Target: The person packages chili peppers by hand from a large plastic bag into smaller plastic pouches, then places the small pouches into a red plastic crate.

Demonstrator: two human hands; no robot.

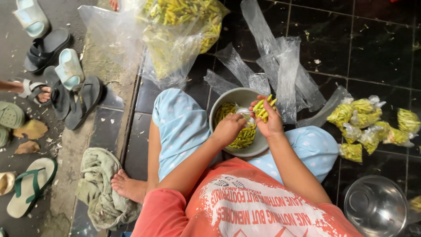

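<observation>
Gripping a bunch of yellow-green chillies (264, 108) over the grey bowl (219, 110) in the lap, the right hand (268, 119) is closed around them; the left hand (229, 129) seemingly pinches a small clear bag (242, 112). Keeping its mouth open under the bunch would prevent spills.

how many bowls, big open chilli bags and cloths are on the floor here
bowls: 2 (grey bowl of chillies between the knees, under both hands; empty steel bowl)
big open bags of chillies: 1
crumpled cloths: 1
total: 4
</observation>
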